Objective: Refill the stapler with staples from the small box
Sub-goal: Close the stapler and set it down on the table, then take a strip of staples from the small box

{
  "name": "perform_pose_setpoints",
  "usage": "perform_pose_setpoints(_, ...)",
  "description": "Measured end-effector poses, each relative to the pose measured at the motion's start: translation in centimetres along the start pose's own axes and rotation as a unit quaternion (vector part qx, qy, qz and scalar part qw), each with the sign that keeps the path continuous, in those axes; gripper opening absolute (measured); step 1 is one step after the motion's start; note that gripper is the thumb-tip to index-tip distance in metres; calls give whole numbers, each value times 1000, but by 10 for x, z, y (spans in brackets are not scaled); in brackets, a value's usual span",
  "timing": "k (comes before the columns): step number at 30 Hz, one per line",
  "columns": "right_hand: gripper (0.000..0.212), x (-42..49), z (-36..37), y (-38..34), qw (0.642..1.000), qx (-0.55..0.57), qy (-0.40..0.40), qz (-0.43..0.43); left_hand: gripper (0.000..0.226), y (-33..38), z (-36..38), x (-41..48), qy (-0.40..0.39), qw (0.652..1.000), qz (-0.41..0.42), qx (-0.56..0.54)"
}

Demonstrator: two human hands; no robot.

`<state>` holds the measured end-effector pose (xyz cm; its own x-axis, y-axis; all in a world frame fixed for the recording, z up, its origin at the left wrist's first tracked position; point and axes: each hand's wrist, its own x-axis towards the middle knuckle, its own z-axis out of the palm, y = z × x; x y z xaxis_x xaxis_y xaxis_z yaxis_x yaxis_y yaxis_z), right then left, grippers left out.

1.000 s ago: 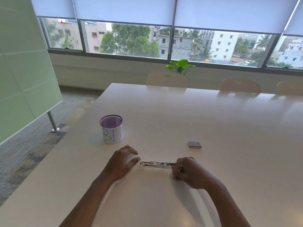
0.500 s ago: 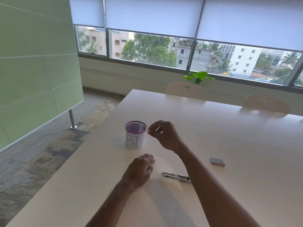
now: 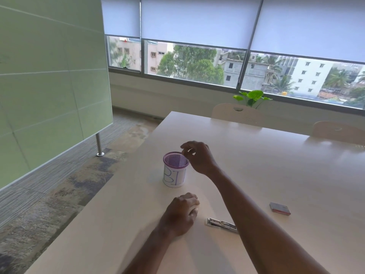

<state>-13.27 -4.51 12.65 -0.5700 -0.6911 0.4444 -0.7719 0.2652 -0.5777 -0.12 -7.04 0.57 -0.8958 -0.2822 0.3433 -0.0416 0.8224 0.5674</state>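
While poised above the purple bin (image 3: 175, 169) mid-frame, pinched with the right hand (image 3: 199, 158), contents too small to tell; rested the left hand (image 3: 180, 213) curled, seemingly empty, on the surface (image 3: 276, 165). Had stapler (image 3: 221, 224) lower centre, small box (image 3: 280, 208) lower right. Probably needed a release squarely over the rim.

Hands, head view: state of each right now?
Left hand: closed, fist resting on the table, nothing visible in it.
Right hand: fingers curled over the mesh cup; cannot tell if it holds anything.
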Motion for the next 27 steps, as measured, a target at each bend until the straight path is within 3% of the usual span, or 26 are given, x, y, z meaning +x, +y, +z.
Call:
perform_pose_setpoints(5,14,-25,-40,40,997,-1,52,50,23,-4,3,-1,21,1000,7,1)
perform_pose_setpoints(12,27,-132,-149,159,955,-123,87,257,19,-7,8,1,19,1000,-4,-5)
perform_pose_setpoints(15,37,-174,-174,188,933,-126,63,332,18,-7,10,2,13,1000,-4,-3)
perform_pose_setpoints(20,54,-202,-172,203,935,-80,-2,345,18,-10,12,4,6,1000,-18,-12)
perform_pose_setpoints(27,60,-209,-169,207,942,-89,5,324,23,-12,14,2,-6,999,-32,-38)
